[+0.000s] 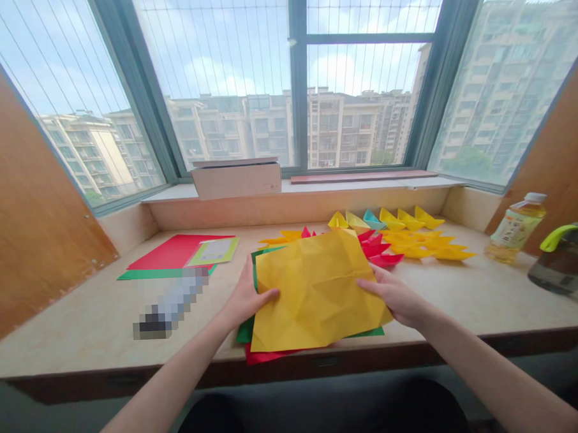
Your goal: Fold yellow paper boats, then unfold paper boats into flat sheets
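Note:
A creased sheet of yellow paper [316, 292] is held up in front of me by its two sides. My left hand [247, 298] is closed on its left edge, thumb on the front face. At the right edge my right hand [400, 294] grips it the same way, fingers behind. Green paper [246, 331] and red paper [266, 356] show from behind and below the yellow sheet; whether they are also in my hands I cannot tell. Folded red paper boats [386, 259] and yellow paper boats [453, 251] stand beyond the sheet, partly hidden by it.
More boats, one a blue paper boat [374, 220], line the back of the table [83, 321]. Left lie red sheets [170, 250], a small green-edged packet [216, 251] and a blurred-out object [173, 304]. A drink bottle [517, 229] and a dark jug [563, 262] stand right. A white box [237, 180] sits on the sill.

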A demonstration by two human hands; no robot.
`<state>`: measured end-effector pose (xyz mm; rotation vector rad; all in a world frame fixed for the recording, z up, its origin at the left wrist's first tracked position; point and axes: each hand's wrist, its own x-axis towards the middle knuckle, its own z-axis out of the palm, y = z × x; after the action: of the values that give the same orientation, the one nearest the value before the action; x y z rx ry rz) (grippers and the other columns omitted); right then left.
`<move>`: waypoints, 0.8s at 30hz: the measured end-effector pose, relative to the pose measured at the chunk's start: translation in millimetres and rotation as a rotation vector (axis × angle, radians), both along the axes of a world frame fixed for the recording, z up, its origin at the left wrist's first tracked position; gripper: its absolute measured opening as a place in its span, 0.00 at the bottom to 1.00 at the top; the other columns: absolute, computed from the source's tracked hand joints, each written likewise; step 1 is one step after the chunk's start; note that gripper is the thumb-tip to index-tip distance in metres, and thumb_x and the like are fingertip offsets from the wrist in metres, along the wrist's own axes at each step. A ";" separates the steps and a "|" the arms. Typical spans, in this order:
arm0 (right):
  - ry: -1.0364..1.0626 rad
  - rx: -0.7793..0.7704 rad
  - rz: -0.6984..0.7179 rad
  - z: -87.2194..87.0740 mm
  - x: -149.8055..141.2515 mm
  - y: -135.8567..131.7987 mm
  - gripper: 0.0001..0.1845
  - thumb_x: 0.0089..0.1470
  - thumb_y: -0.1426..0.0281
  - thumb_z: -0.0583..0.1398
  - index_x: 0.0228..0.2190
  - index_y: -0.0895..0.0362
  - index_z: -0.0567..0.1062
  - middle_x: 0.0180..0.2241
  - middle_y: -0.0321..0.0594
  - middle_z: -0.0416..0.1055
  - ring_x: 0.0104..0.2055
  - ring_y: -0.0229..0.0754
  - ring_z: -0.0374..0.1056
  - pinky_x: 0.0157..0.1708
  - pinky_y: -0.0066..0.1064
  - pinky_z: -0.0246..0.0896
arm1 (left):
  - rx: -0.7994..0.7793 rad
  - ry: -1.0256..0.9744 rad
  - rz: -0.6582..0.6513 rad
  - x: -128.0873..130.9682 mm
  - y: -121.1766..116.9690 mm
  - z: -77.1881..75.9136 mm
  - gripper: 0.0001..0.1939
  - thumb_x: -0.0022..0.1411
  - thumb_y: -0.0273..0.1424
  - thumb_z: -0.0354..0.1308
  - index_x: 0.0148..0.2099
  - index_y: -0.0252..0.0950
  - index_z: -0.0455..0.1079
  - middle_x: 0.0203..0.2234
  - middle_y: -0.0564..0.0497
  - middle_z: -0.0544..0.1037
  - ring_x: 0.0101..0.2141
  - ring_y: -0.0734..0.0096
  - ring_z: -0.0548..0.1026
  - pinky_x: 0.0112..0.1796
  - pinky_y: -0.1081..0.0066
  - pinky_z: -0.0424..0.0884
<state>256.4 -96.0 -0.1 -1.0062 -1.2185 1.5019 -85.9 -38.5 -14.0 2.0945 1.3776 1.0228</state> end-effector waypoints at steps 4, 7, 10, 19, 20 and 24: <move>-0.015 0.146 -0.034 -5.9 4.8 2.4 0.28 0.51 0.53 0.66 0.51 0.53 0.71 0.51 0.47 0.76 0.51 0.57 0.74 0.51 0.49 0.70 | -0.273 -0.493 -0.099 8.5 -10.2 26.6 0.47 0.54 0.43 0.68 0.68 0.40 0.48 0.58 0.36 0.70 0.54 0.46 0.73 0.50 0.52 0.73; -0.054 0.225 -0.095 -11.2 9.8 7.7 0.28 0.51 0.51 0.65 0.49 0.53 0.72 0.51 0.47 0.76 0.50 0.56 0.73 0.49 0.48 0.70 | -0.321 -0.667 -0.151 14.0 -14.7 40.3 0.41 0.53 0.42 0.69 0.64 0.38 0.56 0.53 0.38 0.75 0.48 0.49 0.78 0.44 0.56 0.77; -0.104 0.325 -0.176 -14.7 13.7 12.5 0.28 0.52 0.50 0.64 0.49 0.52 0.71 0.50 0.46 0.75 0.50 0.55 0.73 0.49 0.47 0.70 | -0.202 -0.705 -0.073 15.9 -13.2 45.2 0.35 0.51 0.43 0.70 0.56 0.35 0.64 0.48 0.40 0.78 0.44 0.51 0.79 0.41 0.59 0.77; -0.233 0.423 -0.270 -15.2 19.4 20.6 0.33 0.47 0.51 0.68 0.51 0.52 0.68 0.51 0.48 0.74 0.51 0.56 0.71 0.48 0.47 0.70 | 0.028 -0.465 -0.079 14.4 -16.7 35.0 0.27 0.54 0.43 0.66 0.51 0.34 0.66 0.42 0.43 0.77 0.42 0.56 0.77 0.41 0.59 0.76; -0.238 0.427 -0.294 -16.5 20.5 21.7 0.34 0.47 0.51 0.68 0.51 0.52 0.68 0.50 0.48 0.74 0.51 0.56 0.71 0.48 0.47 0.70 | 0.018 -0.453 -0.083 13.5 -18.2 33.0 0.26 0.54 0.43 0.66 0.49 0.35 0.67 0.41 0.44 0.78 0.40 0.56 0.77 0.40 0.60 0.76; -0.280 0.436 -0.296 -22.1 23.6 24.5 0.31 0.48 0.51 0.68 0.48 0.54 0.71 0.48 0.48 0.75 0.51 0.57 0.71 0.49 0.48 0.70 | -0.017 -0.401 -0.114 11.7 -22.1 27.0 0.20 0.55 0.42 0.66 0.45 0.35 0.70 0.37 0.46 0.79 0.38 0.57 0.77 0.38 0.62 0.76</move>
<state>280.0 -71.5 -22.2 -1.0610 -1.4413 0.8366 -74.2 -60.6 13.0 1.8038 1.0519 1.2907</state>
